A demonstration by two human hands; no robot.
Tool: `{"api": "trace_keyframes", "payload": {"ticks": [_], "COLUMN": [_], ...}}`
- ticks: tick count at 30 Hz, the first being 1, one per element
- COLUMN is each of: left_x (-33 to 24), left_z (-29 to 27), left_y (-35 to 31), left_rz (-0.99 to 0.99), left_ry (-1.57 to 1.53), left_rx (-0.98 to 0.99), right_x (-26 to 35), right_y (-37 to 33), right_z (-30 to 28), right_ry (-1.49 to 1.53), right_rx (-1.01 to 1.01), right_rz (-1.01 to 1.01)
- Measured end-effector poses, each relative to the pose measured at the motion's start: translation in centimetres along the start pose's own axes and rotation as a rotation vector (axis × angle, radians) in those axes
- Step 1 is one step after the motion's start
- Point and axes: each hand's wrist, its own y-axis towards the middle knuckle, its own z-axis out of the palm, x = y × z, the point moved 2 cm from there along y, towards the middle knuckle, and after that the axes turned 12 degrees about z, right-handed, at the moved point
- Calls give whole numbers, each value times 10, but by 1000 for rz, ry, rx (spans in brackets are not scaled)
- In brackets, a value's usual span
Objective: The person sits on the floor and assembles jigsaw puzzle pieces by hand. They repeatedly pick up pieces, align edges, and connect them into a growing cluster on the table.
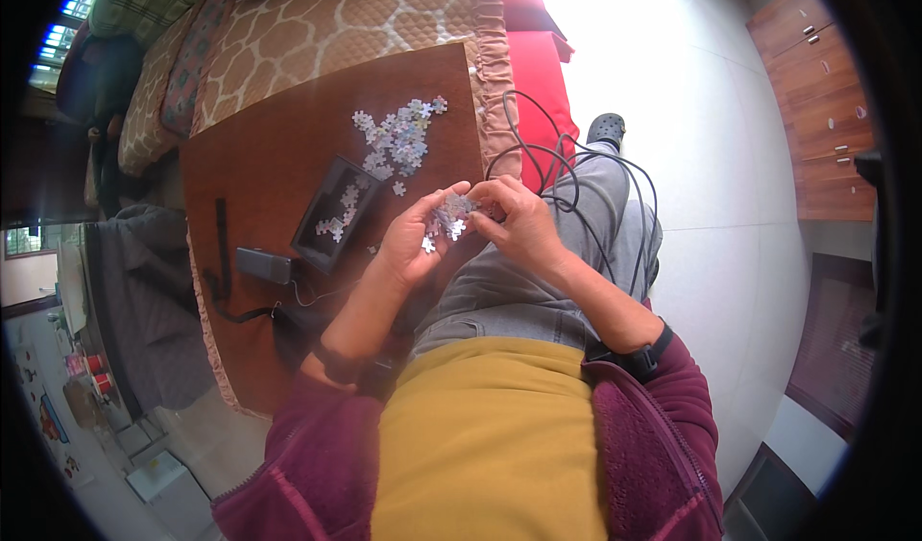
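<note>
Several small pale jigsaw puzzle pieces (449, 217) lie heaped in my left hand (415, 238), which is cupped around them above the near edge of the brown board. My right hand (523, 222) is at the same heap, thumb and fingers bent together at its right side; whatever single piece they pinch is too small to make out. Beyond both hands, a loose pile of puzzle pieces (399, 139) is spread over the board. Left of my hands sits a shallow black box (336, 214) with more pieces inside it. One stray piece (399, 188) rests between pile and box.
The brown board (259, 166) lies on a bed with a patterned quilt (365, 22). A dark power bank (263, 264) with a thin cable and a black strap (222, 238) are at the left. Black cables (567, 161) loop over my leg at the right.
</note>
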Motion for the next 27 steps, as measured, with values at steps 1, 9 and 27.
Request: {"api": "trace_keyframes", "payload": {"ticks": [1, 9, 27], "left_x": [1, 9, 9], "left_z": [0, 4, 10], "left_y": [0, 2, -3], "left_rz": [0, 13, -42], "left_ry": [3, 37, 196], "left_rx": [3, -48, -141], "right_x": [1, -9, 6], "right_y": [-1, 2, 3], "right_z": [1, -2, -7], "right_ry": [-13, -86, -114], "right_rx": [-8, 30, -176], "right_rz": [-15, 11, -439]}}
